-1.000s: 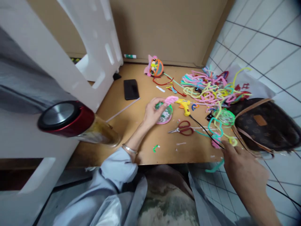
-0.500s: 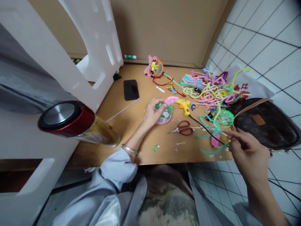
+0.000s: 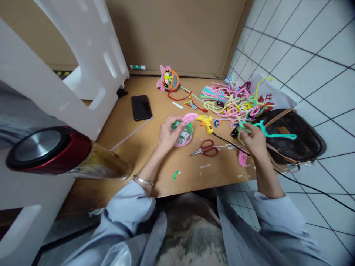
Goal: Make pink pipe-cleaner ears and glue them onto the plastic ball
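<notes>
My left hand (image 3: 168, 135) is closed around the edge of a clear round ornament (image 3: 184, 136) with a green and pink fuzzy rim. A pink fuzzy piece (image 3: 190, 117) sits at its fingertips; whether it is fixed to the ornament I cannot tell. To the right, my right hand (image 3: 254, 142) has its fingers pinched on teal pipe cleaners (image 3: 279, 136) beside the loose pile. It partly covers what lies under it. Between the hands lies a yellow hot glue gun (image 3: 205, 122), with red-handled scissors (image 3: 206, 147) nearer me.
A heap of coloured pipe cleaners (image 3: 230, 103) and a brown handbag (image 3: 296, 136) are at the right. A decorated ball (image 3: 169, 79) stands at the back. A black phone (image 3: 141, 107) and a red-topped bottle (image 3: 80, 155) are on the left. The glue gun's black cord (image 3: 305, 183) runs off right.
My right hand has moved up and left from the table's right front edge to the pipe cleaner pile, carrying the teal strands. My left hand keeps its hold. The view has shifted a little.
</notes>
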